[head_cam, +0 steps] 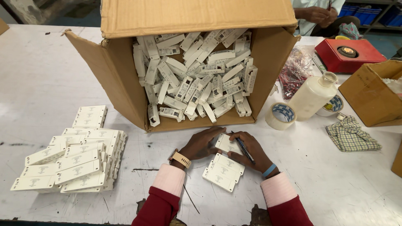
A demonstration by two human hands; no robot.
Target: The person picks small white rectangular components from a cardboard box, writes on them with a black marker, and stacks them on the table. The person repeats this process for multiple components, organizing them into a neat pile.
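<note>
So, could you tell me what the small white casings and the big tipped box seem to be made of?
The white casings look like moulded plastic, matt off-white with crisp edges and mounting tabs. The big box is plainly corrugated cardboard: brown, dull, with creased flaps.
</note>
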